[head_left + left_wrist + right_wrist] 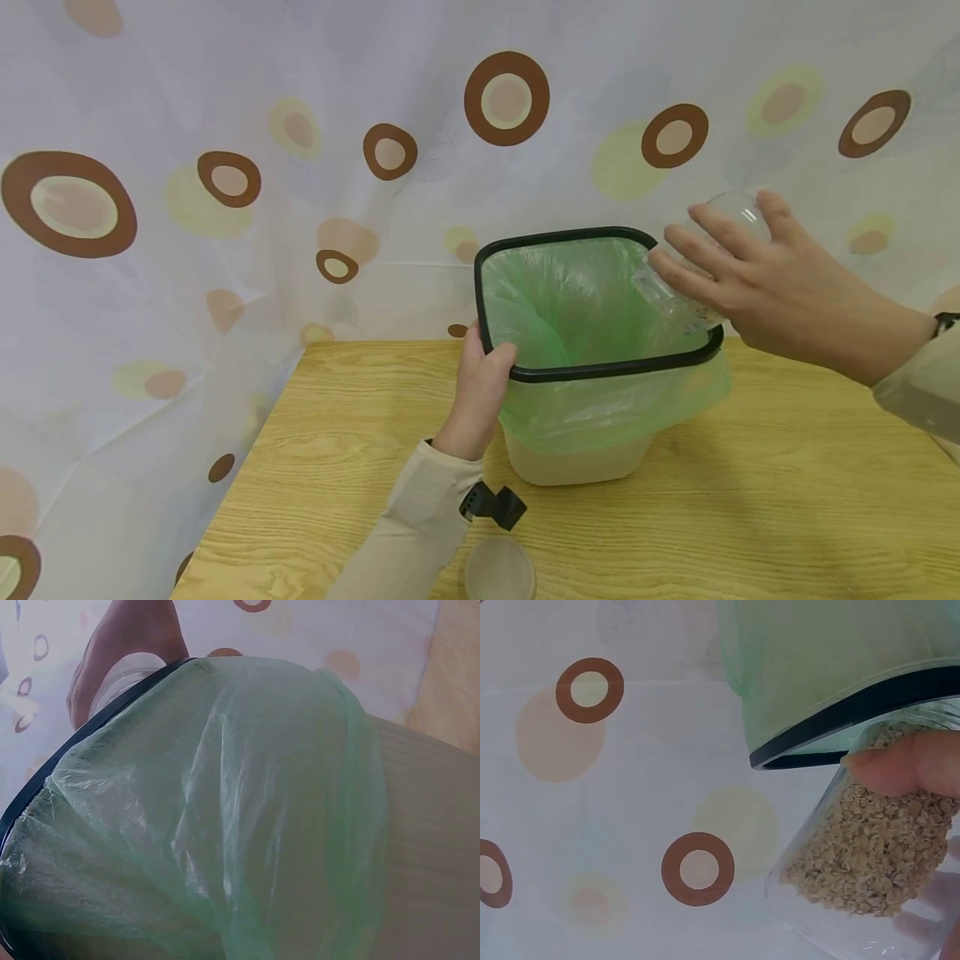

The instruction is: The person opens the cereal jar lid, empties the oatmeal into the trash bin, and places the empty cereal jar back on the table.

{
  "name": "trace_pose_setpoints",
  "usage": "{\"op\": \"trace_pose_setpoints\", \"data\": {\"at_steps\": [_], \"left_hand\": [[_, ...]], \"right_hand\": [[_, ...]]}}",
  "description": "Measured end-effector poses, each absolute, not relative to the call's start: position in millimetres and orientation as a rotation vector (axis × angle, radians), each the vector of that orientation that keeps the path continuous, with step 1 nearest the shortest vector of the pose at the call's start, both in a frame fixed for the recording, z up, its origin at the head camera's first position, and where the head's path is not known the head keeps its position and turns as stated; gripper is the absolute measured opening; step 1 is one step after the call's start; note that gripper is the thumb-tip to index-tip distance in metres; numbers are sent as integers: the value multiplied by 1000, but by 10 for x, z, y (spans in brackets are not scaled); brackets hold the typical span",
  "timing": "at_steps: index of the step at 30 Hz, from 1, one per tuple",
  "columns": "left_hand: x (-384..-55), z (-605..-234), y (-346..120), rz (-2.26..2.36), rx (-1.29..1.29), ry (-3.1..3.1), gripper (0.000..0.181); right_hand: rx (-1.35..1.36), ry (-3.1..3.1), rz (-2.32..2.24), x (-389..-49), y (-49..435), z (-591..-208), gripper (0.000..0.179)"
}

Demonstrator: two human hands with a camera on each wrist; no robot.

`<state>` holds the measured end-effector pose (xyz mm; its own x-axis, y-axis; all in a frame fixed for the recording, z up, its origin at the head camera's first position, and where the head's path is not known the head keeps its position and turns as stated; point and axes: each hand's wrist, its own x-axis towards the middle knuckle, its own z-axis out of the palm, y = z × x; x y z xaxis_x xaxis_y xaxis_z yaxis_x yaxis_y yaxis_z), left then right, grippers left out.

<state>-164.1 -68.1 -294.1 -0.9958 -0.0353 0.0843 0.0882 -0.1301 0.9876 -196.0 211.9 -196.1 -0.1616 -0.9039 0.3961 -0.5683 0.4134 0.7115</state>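
My right hand (pixel 780 275) grips a clear jar (pixel 870 855) of rolled oats (pixel 866 859), tipped with its mouth down at the right side of a trash bin (pixel 577 467). In the right wrist view the oats lie along the jar's lower side toward the mouth, with the thumb across the glass. A green bag (pixel 600 292) lines the bin, folded over the outside under a black rim (pixel 600 368). At the rim's left front corner my left hand (pixel 480 383) holds the bin, thumb on top. The bin leans to one side on the table.
A round, pale lid (pixel 500 568) lies on the wooden table (pixel 337 442) near the front, beside my left sleeve. Behind the table hangs a white sheet (pixel 420 67) with brown and yellow circles, which also runs along the left side.
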Motion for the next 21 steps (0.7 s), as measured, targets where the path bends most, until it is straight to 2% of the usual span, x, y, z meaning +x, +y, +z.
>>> {"op": "trace_pose_setpoints", "data": {"at_steps": [4, 5, 8, 9, 10, 13, 15, 17, 21], "left_hand": [[-1643, -2939, -678, -2303, -60, -2011, 63], [-1642, -2936, -677, -2303, -62, -2010, 62], [-1638, -2931, -675, -2306, -61, -2009, 62], [-1639, -2931, -675, -2305, -63, -2008, 62], [-1636, -2930, -675, -2303, -64, -2009, 62], [-1635, -2930, -675, -2305, -61, -2007, 61], [-1634, -2931, -677, -2302, -58, -2010, 61], [-1632, -2929, -679, -2303, -51, -2011, 60], [-1622, -2923, -683, -2298, -54, -2017, 59]], "right_hand": [[1269, -1851, -525, -1954, 2108, -1948, 44], [1271, -1854, -526, -1953, 2104, -1946, 49], [1284, -1872, -524, -1946, 2100, -1936, 85], [1287, -1873, -525, -1944, 2099, -1934, 88], [1289, -1871, -524, -1944, 2097, -1932, 86], [1293, -1857, -527, -1946, 2095, -1931, 61], [1297, -1850, -524, -1946, 2091, -1928, 51], [1300, -1850, -525, -1947, 2090, -1927, 49], [1292, -1858, -542, -1939, 2084, -1918, 64]]}}
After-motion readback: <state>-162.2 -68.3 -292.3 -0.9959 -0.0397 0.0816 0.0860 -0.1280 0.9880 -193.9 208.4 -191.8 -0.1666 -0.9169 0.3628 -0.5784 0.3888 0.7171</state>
